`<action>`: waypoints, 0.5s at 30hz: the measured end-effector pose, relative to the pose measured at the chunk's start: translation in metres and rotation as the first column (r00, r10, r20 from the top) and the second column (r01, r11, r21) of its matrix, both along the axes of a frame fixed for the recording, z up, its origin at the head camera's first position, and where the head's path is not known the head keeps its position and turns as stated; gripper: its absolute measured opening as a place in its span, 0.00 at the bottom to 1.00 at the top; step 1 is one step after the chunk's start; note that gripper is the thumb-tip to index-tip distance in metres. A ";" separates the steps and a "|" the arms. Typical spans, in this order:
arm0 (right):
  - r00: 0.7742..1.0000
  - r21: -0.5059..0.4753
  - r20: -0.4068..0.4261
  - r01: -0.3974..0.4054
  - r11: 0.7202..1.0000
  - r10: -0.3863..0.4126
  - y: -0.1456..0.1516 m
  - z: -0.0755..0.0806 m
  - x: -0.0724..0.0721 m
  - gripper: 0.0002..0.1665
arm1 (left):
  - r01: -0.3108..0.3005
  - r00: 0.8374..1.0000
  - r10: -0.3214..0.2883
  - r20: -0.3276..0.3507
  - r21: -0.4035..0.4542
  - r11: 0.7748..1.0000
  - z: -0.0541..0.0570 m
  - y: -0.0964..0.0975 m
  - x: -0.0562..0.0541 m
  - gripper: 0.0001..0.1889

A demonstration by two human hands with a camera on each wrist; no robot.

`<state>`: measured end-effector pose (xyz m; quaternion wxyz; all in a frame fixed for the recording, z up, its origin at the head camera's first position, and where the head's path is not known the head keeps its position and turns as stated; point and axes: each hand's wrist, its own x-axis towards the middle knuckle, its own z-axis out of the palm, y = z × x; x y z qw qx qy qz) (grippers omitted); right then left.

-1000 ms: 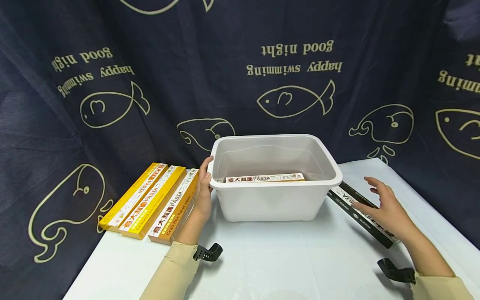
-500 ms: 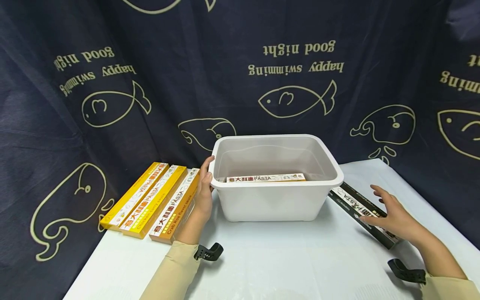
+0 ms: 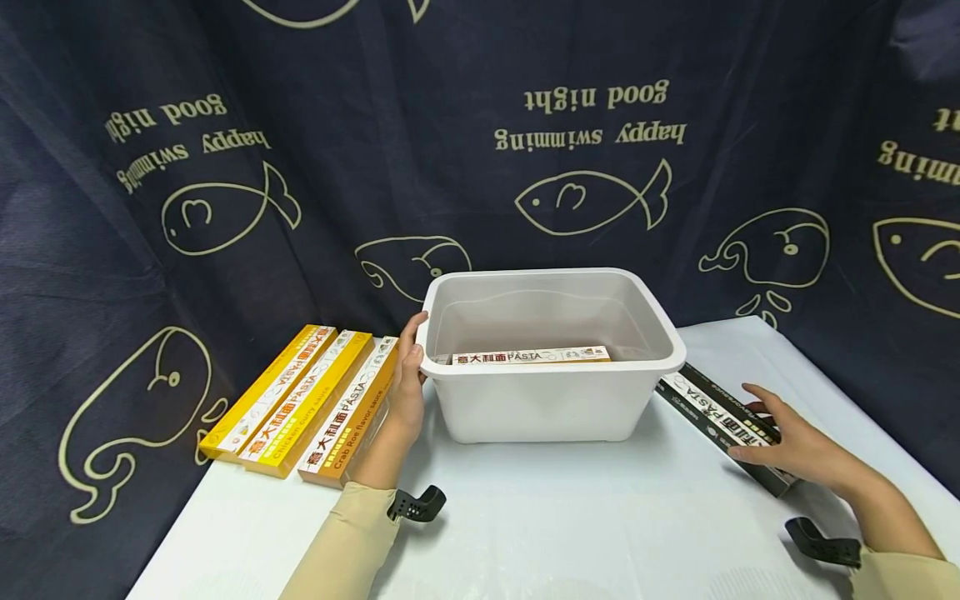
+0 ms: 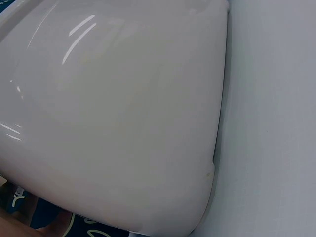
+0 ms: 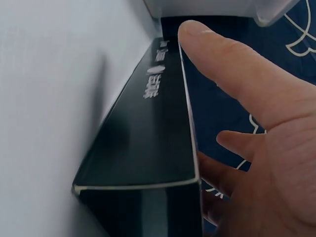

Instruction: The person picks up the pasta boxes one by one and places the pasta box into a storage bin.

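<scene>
At the left end of the light grey plastic bin, my left hand holds the rim, thumb and fingers at its edge. The left wrist view is filled by the bin's outer wall, with only a bit of the hand in the lower left corner. My right hand is spread over the near end of a black pasta box. Its thumb lies along the box's upper edge in the right wrist view, fingers on the far side, partly hidden. Inside the bin shows a white-and-orange pasta box.
Left of the bin, a yellow pasta box, a chicken curry pasta box and a crab roe pasta box lie side by side on the white table. A dark blue fish-print curtain hangs right behind.
My right hand has moved right and down toward the near end of the black pasta box, its thumb now at the near side. The left hand stays at the bin's rim.
</scene>
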<state>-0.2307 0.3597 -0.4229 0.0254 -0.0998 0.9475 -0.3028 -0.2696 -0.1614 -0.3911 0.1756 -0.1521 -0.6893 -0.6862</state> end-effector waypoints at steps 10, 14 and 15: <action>0.999 0.026 0.039 -0.016 1.000 0.015 0.007 -0.002 0.002 0.62 | 0.003 1.000 -0.003 -0.005 0.004 1.000 0.000 0.000 0.000 0.32; 0.998 0.014 0.056 -0.016 1.000 0.015 0.009 -0.004 0.002 0.59 | -0.015 1.000 0.015 -0.002 -0.005 1.000 0.000 0.000 0.000 0.32; 0.998 0.009 0.061 -0.015 1.000 0.015 0.009 -0.004 0.002 0.59 | -0.019 1.000 0.019 0.000 -0.008 1.000 0.000 0.000 0.000 0.32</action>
